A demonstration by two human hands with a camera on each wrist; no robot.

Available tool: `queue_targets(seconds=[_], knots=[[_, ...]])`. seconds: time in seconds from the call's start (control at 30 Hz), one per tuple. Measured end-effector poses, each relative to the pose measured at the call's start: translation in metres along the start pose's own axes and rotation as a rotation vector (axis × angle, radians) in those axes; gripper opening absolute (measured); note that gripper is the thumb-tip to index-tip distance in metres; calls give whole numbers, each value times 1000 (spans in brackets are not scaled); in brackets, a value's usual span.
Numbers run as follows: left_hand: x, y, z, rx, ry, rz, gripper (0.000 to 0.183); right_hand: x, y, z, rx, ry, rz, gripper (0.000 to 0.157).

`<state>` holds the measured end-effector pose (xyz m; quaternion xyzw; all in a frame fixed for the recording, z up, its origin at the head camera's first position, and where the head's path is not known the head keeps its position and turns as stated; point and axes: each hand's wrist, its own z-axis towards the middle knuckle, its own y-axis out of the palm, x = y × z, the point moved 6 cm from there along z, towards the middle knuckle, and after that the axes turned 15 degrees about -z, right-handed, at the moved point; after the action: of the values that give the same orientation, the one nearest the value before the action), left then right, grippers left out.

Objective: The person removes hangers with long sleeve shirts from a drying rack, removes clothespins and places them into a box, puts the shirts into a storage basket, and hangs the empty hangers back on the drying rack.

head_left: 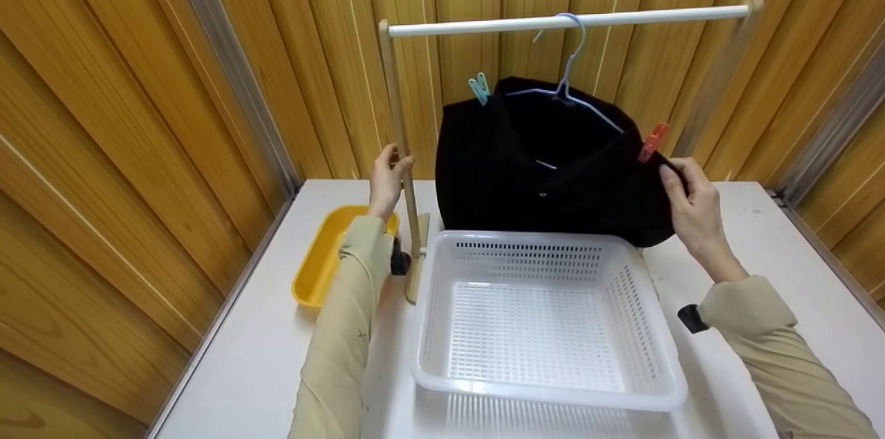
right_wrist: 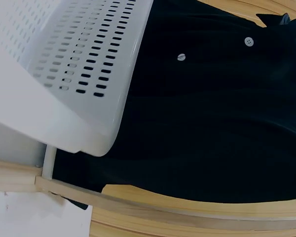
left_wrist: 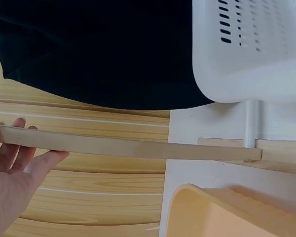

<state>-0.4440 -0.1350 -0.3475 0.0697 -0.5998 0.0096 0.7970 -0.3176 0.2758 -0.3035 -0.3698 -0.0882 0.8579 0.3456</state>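
Note:
A black buttoned shirt (head_left: 525,190) hangs on a thin lilac wire hanger (head_left: 566,72) hooked over the rack's white rail (head_left: 477,26). My left hand (head_left: 387,180) holds the rack's left wooden post (head_left: 408,197); in the left wrist view the fingers (left_wrist: 24,153) pass behind this post. With thumb and fingers, my right hand (head_left: 695,207) pinches the shirt's right side, below a red clothespin (head_left: 653,142). A light-blue clothespin (head_left: 479,88) is clipped on the shirt's other shoulder. Only a sliver of the right hand shows in the right wrist view.
A white perforated basket (head_left: 553,394) stands in front of the shirt on the white table (head_left: 228,370). Left of the rack lies a yellow tray (head_left: 318,266), partly behind the left forearm. Wood-patterned panels (head_left: 138,148) enclose the table at the back and sides.

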Motion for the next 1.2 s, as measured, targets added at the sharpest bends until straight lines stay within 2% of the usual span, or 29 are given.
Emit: queue_targets(seconds=[0.2,0.33,0.6,0.87,1.2], knots=[[3,4,-2,-17,-11,-47,25,-2,-2,2,18,0,0,17],[0,3,1,-17,9,-38,25,-3,-5,5,36,6,-8,17],[1,4,1,-17,3,-25,27,4,-11,11,83,-1,14,17],[0,7,1,-19,-23,-54,28,1,-22,13,126,9,18,17],[-3,5,2,-24,-60,-35,36,-4,-27,10,127,-4,28,16]])
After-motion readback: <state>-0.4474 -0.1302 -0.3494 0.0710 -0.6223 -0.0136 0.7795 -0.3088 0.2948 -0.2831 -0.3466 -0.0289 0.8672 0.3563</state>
